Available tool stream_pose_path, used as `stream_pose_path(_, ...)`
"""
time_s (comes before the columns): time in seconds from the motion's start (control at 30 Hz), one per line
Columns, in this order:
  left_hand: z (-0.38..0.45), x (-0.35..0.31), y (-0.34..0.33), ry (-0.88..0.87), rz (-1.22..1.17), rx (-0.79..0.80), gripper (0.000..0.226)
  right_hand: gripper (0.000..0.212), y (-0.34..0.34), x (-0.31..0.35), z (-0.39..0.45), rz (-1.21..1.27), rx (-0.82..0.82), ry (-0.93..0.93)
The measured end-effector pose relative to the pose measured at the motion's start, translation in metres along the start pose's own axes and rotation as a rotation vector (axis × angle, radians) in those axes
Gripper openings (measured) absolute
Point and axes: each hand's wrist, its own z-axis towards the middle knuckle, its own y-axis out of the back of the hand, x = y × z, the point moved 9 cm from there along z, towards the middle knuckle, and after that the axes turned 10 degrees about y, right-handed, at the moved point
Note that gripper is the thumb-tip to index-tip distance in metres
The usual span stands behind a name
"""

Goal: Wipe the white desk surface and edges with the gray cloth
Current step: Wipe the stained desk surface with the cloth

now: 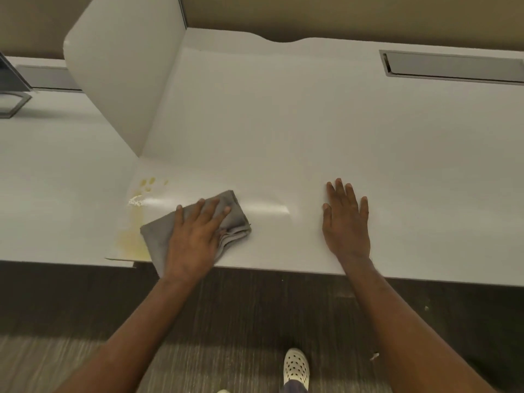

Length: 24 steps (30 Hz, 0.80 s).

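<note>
Down at the front edge of the white bench (312, 137), the left hand (195, 236) lies flat with fingers spread on the folded gray cloth (226, 222), pressing it beside a yellowish stain (133, 239). To its right, well apart, the right hand (346, 225) rests palm down on the bare bench, fingers straight and spread, holding nothing. A gray slot (453, 66) with a lid sits at the back right; its inside cannot be seen.

The white desk (312, 131) spans the frame's middle, its front edge running across the lower half; yellowish stains and a wet sheen mark its lower-left area. The gray cloth (235, 219), folded in layers, lies flat at centre-left, one corner overhanging the front edge.
</note>
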Motion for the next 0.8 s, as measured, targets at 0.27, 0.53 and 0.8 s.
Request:
stream_pose_path(0.27, -0.007, -0.124, -0.049, -0.097, 0.037, 0.074, 0.056, 0.057, 0.001, -0.001, 0.0, 0.02, 0.009, 0.0)
stream_pose_path(0.53, 0.103, -0.168, -0.054, -0.01, 0.037, 0.064, 0.056, 0.057, 0.001, 0.0, 0.0, 0.02, -0.017, 0.021)
stream_pose_path(0.8, 0.01, -0.142, -0.041, -0.1, -0.043, 0.024, 0.057, 0.059, 0.004, 0.002, -0.003, 0.03, -0.042, 0.035)
